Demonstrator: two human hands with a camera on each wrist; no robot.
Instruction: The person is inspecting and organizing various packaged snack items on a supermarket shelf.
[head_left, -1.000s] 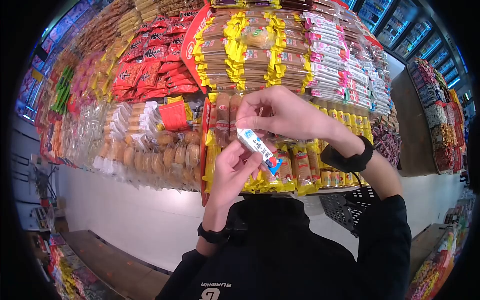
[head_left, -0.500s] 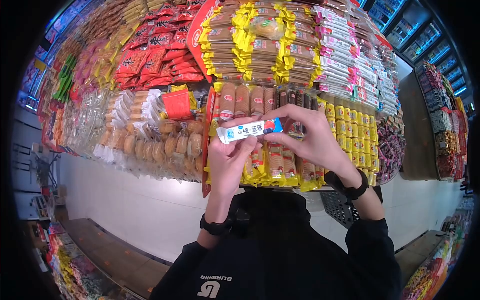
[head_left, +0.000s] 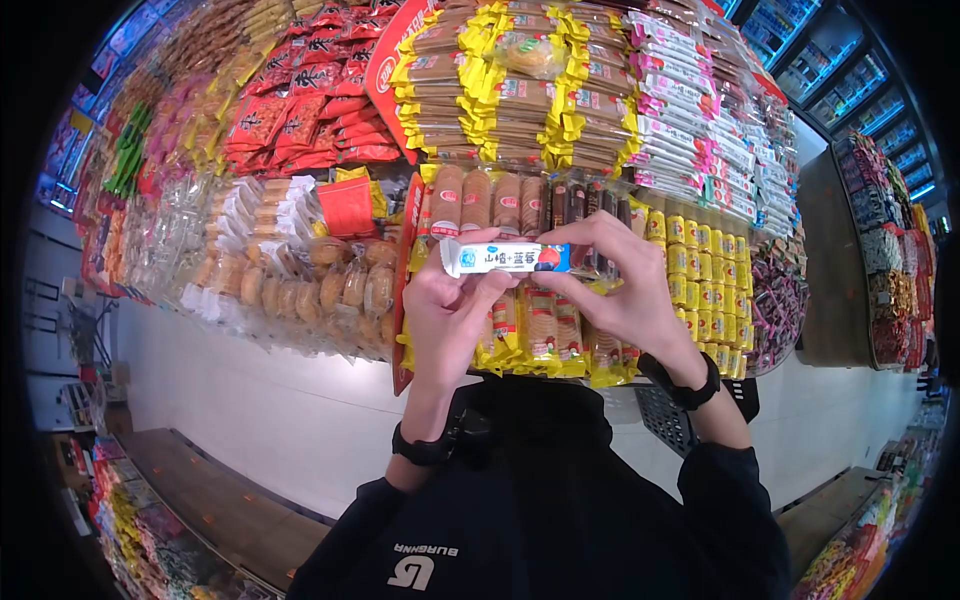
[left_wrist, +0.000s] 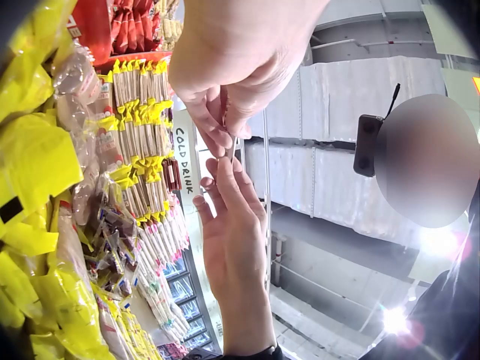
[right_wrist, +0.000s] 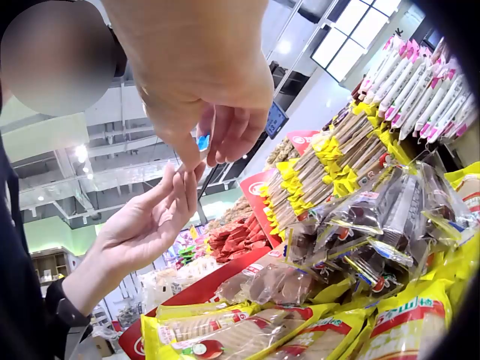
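Observation:
A small white snack bar [head_left: 505, 258] in a wrapper with a blue end, Chinese lettering and printed fruit lies level between both hands in the head view, label facing up. My left hand [head_left: 445, 318] grips its white end, thumb along the lower edge. At the blue end, the thumb and forefinger of my right hand [head_left: 637, 292] pinch the bar by its edges. From the left wrist, the bar shows only as a thin edge [left_wrist: 232, 148] between the fingertips. A bit of blue wrapper [right_wrist: 202, 142] peeks out by the right fingers in the right wrist view.
Below the hands spreads a snack display: yellow-ended packs [head_left: 540, 335], small yellow packets [head_left: 715, 285], round pastries [head_left: 330, 290] and red bags [head_left: 310, 110]. White-and-pink bars [head_left: 675, 105] lie farther back. A black basket [head_left: 668, 420] is by the right arm.
The bar has turned from a steep slant to level, with its label upright now. My right hand has moved from the white end round to the blue end; my left hand keeps hold.

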